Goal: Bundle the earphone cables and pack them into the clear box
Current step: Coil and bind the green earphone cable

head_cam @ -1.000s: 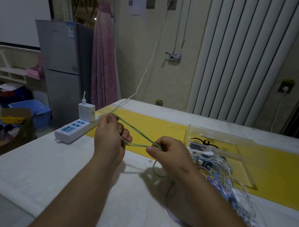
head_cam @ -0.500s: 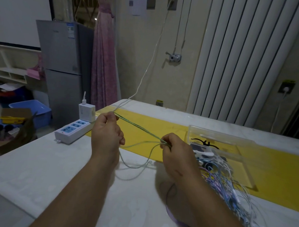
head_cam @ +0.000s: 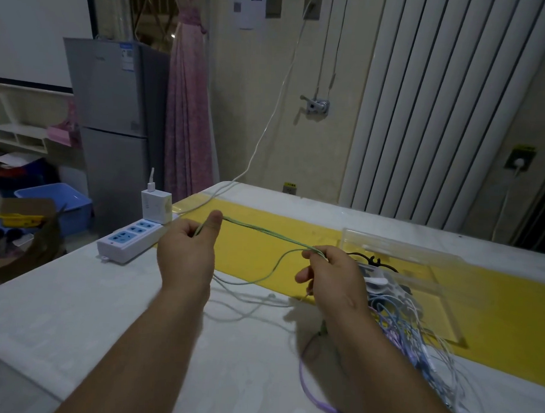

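- Pale counter (head_cam: 73, 307) carries the clear box (head_cam: 418, 275) toward its right edge.
- Left hand (head_cam: 186, 252) and right hand (head_cam: 333, 277) pinch the green earphone cable (head_cam: 264, 232) in their fingers (head_cam: 308, 254) above the counter's middle.
- Trailing slack may snag the cable pile (head_cam: 415, 337) beside the box.

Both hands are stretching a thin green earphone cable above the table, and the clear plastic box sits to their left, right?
No: the head view shows the clear plastic box to the right of the hands. The left hand and right hand do stretch the thin green earphone cable between them above the white table.
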Action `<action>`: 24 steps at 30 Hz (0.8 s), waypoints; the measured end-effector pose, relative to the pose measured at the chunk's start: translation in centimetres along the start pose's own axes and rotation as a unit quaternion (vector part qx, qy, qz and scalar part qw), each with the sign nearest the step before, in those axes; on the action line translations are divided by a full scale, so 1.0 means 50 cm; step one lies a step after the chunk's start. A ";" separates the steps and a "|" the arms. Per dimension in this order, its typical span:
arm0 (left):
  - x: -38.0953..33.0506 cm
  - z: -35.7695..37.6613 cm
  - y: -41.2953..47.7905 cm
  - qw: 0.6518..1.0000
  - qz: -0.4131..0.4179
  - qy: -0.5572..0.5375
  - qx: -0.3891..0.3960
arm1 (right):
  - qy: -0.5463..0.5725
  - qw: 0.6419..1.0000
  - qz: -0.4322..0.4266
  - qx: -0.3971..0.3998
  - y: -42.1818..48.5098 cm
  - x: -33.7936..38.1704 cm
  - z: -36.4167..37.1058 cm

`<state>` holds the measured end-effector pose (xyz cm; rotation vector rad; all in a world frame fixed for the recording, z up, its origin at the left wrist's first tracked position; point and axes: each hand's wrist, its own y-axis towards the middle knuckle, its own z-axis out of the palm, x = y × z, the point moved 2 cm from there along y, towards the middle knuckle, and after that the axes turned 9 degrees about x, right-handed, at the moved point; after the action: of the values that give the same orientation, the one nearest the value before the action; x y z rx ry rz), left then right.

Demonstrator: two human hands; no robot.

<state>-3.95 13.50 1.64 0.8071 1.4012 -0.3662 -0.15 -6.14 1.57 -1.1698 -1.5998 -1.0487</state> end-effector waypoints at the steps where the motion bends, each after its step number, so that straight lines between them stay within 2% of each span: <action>1: 0.005 0.001 0.002 0.999 -0.025 -0.022 0.007 | 0.036 0.999 0.012 0.003 0.000 0.001 0.001; 3: 0.005 0.006 0.005 0.991 -0.079 -0.108 0.020 | 0.075 0.997 0.034 0.005 0.002 -0.001 0.001; 6: -0.003 0.018 0.004 0.955 -0.138 -0.259 0.043 | 0.101 0.994 0.047 0.008 0.006 -0.009 0.004; 10: 0.007 0.009 0.013 0.916 -0.167 -0.355 0.080 | 0.115 0.992 0.047 -0.006 0.014 -0.017 -0.002; 13: 0.017 0.003 0.019 0.895 -0.166 -0.408 0.069 | 0.139 0.990 0.022 -0.021 0.018 -0.016 -0.009; 19: 0.017 0.016 0.024 0.926 -0.131 -0.346 0.078 | 0.134 0.988 -0.005 -0.078 0.031 -0.037 -0.013; 22: 0.011 0.008 0.013 0.973 -0.094 -0.196 0.078 | 0.125 0.984 -0.035 -0.120 0.031 -0.033 -0.015; 24: 0.006 0.004 0.006 0.992 -0.057 -0.097 0.060 | 0.114 0.983 -0.045 -0.137 0.029 -0.030 -0.017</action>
<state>-3.56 13.61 1.43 0.7686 1.2538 -0.6059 1.69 -7.02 0.54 -1.1154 -1.3706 -1.4433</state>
